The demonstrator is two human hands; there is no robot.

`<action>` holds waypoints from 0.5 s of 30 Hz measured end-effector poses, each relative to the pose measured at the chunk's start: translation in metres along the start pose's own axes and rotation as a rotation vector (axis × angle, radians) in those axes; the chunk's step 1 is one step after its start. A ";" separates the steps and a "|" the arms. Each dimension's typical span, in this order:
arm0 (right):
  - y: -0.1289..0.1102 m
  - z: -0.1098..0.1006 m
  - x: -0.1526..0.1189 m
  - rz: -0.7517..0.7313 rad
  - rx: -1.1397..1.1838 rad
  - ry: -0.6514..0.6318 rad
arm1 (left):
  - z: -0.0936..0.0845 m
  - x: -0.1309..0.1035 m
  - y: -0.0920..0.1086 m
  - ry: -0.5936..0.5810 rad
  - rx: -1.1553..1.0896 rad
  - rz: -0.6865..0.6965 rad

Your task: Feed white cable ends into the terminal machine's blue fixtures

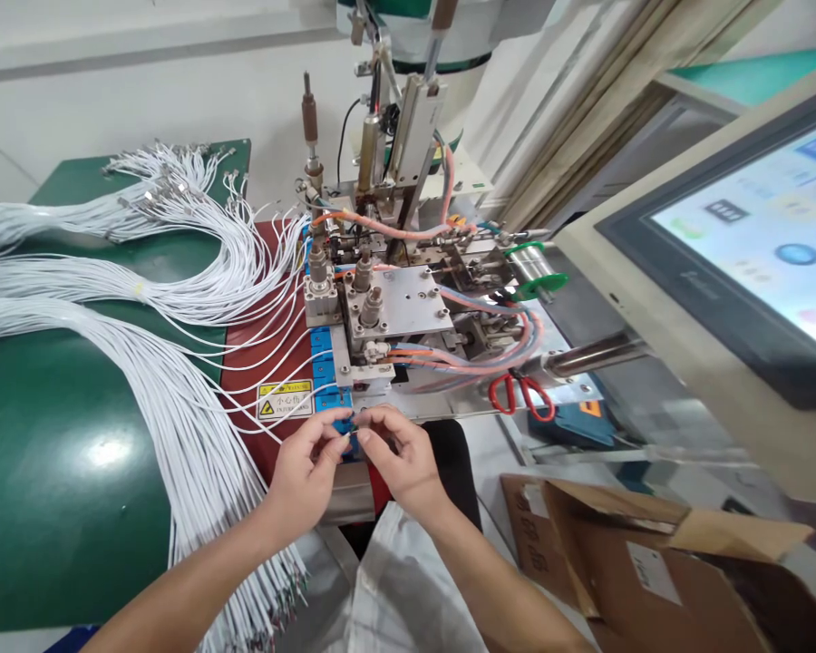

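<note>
My left hand point(311, 462) and my right hand point(400, 453) meet at the front edge of the machine, fingertips nearly touching. A small, thin wire end point(349, 433) shows between them; the left thumb and fingers pinch it. The right fingers are also pinched together, but what they hold is too small to make out. Just beyond my fingers is a row of blue blocks point(324, 370) with white cables laid in them. A yellow warning label point(285, 400) lies left of the blocks on the dark red surface.
Bundles of white cables point(142, 390) cover the green table point(61, 453) at left. The metal machine point(408, 304) stands ahead with hoses and a solder spool point(536, 270). Red-handled scissors point(520, 395) lie at its edge. A screen point(754, 236) and cardboard box point(626, 562) are at right.
</note>
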State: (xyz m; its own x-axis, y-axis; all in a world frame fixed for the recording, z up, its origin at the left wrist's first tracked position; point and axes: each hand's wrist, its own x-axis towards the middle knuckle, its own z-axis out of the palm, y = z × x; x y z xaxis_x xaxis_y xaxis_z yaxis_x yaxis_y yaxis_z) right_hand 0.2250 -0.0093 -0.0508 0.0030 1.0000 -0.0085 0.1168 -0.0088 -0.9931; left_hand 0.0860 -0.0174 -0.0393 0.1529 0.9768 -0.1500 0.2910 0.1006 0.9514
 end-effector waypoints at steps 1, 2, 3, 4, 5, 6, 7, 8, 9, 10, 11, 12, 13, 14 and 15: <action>0.000 0.000 0.000 0.010 0.015 0.001 | 0.000 0.000 0.000 -0.005 -0.001 -0.003; 0.000 0.001 0.000 0.021 0.024 0.010 | 0.000 0.000 -0.001 -0.006 -0.002 -0.006; 0.000 0.002 0.000 0.027 0.024 0.023 | 0.001 -0.001 -0.001 0.000 -0.004 -0.005; 0.000 0.003 0.000 0.021 0.012 0.040 | 0.002 -0.001 -0.002 0.010 -0.005 -0.004; 0.000 0.003 -0.001 -0.007 -0.018 0.063 | 0.003 -0.001 -0.004 0.027 -0.006 -0.006; 0.000 0.004 -0.002 -0.061 -0.069 0.089 | 0.004 -0.001 -0.005 0.044 -0.010 -0.013; 0.001 0.003 -0.002 -0.143 -0.145 0.116 | 0.005 -0.001 -0.006 0.059 -0.016 -0.028; 0.001 0.002 -0.002 -0.246 -0.247 0.143 | 0.005 0.000 -0.006 0.072 -0.020 -0.047; 0.001 0.000 -0.002 -0.359 -0.363 0.153 | 0.005 0.001 -0.006 0.080 -0.016 -0.065; 0.001 -0.002 -0.002 -0.468 -0.479 0.142 | 0.005 0.002 -0.005 0.075 0.004 -0.078; 0.002 -0.004 -0.001 -0.552 -0.578 0.110 | 0.004 0.002 -0.004 0.061 0.039 -0.081; 0.002 -0.006 0.000 -0.598 -0.644 0.065 | 0.003 0.003 -0.002 0.045 0.085 -0.076; 0.002 -0.007 0.001 -0.598 -0.662 0.023 | 0.002 0.004 0.000 0.035 0.130 -0.065; 0.002 -0.008 0.002 -0.552 -0.625 0.006 | 0.001 0.004 0.001 0.030 0.161 -0.055; 0.002 -0.008 0.002 -0.468 -0.545 0.019 | 0.000 0.004 0.002 0.032 0.169 -0.052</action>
State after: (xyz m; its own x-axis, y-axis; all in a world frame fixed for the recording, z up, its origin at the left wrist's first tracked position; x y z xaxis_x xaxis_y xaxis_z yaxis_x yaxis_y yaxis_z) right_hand 0.2334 -0.0074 -0.0515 -0.1516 0.8989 0.4111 0.5893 0.4161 -0.6925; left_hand 0.0876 -0.0135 -0.0376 0.1037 0.9769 -0.1870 0.4531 0.1209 0.8832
